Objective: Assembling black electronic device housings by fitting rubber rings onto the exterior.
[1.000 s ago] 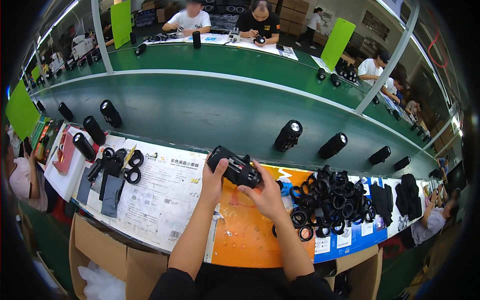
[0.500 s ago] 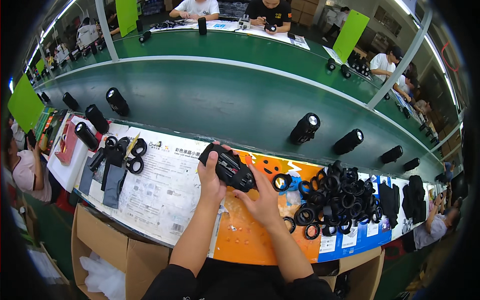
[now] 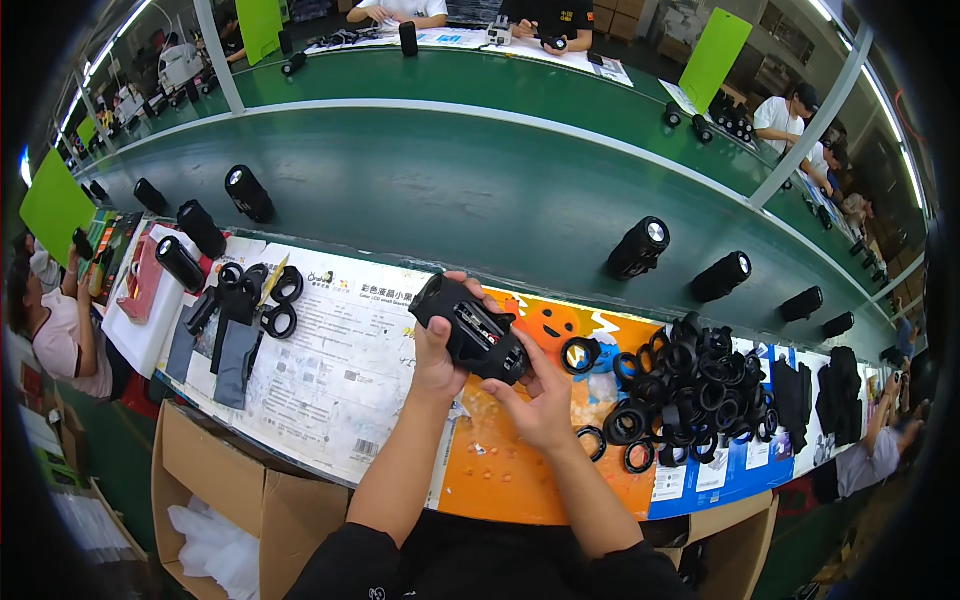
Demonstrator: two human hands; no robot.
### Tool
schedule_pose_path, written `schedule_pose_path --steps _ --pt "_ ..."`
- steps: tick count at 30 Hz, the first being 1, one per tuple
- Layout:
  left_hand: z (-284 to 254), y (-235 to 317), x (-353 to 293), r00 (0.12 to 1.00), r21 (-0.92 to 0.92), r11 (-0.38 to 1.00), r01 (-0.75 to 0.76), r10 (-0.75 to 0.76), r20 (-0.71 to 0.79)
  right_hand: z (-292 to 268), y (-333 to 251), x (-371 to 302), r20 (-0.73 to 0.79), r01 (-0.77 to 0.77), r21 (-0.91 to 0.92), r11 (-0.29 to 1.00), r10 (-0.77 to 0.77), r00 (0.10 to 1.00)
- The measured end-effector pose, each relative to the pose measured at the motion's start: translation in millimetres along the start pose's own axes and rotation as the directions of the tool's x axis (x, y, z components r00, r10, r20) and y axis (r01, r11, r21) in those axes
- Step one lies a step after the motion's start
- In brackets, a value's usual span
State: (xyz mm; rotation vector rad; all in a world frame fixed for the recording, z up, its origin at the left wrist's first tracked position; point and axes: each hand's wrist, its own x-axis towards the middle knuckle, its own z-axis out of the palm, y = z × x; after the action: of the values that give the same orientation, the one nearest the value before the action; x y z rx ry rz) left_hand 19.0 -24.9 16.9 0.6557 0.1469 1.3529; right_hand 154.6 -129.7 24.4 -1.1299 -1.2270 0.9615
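Observation:
Over the middle of the bench I hold a black cylindrical speaker (image 3: 462,318) tilted, its far-left end higher in the picture. A long recess with small dark and pale parts shows on its upper side; the details are too small to make out. My left hand (image 3: 438,365) grips the left end, thumb on top. Round the right end close the fingers of my right hand (image 3: 540,398), with the thumb below. A heap of black rings (image 3: 690,390) lies just right of my right hand. One loose ring (image 3: 580,354) lies nearer to it.
Beyond the bench runs a green conveyor belt (image 3: 450,190) carrying several upright or leaning black speakers (image 3: 638,248). Black rings and grey strips (image 3: 238,365) lie at left, black fabric pieces (image 3: 838,395) at right. A cardboard box (image 3: 215,455) stands below left. Other people sit around.
The speaker has been rolled in my hands, so the recess on its side now shows. My right fingers have shifted round its end. The whole view has swung slightly.

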Motion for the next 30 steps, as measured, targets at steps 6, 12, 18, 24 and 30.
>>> schedule_pose_path --steps 6,12,18,24,30 --pt "5.6 1.0 -1.3 1.000 0.038 0.999 -0.012 0.012 -0.004 -1.8 4.2 -1.7 0.012 -0.010 0.070 0.998 0.009 1.000" --pt "0.2 3.0 -1.9 0.999 0.001 0.999 0.042 -0.042 0.027 1.1 -0.3 -2.4 0.003 0.030 -0.020 0.999 -0.030 1.000" --pt "0.3 4.2 -0.6 0.998 0.004 0.999 0.047 -0.047 0.042 -0.3 -0.2 -2.9 0.000 0.056 -0.094 0.994 -0.056 0.998" --pt "-3.4 3.4 0.6 0.998 0.036 0.998 0.049 -0.048 -0.027 -7.4 -10.2 1.7 0.080 0.073 -0.365 0.928 -0.047 0.996" --pt "-11.7 4.6 3.8 0.995 0.167 0.981 0.097 -0.095 -0.016 -72.6 -12.8 17.0 -0.211 0.018 -0.749 0.663 -0.264 0.941"
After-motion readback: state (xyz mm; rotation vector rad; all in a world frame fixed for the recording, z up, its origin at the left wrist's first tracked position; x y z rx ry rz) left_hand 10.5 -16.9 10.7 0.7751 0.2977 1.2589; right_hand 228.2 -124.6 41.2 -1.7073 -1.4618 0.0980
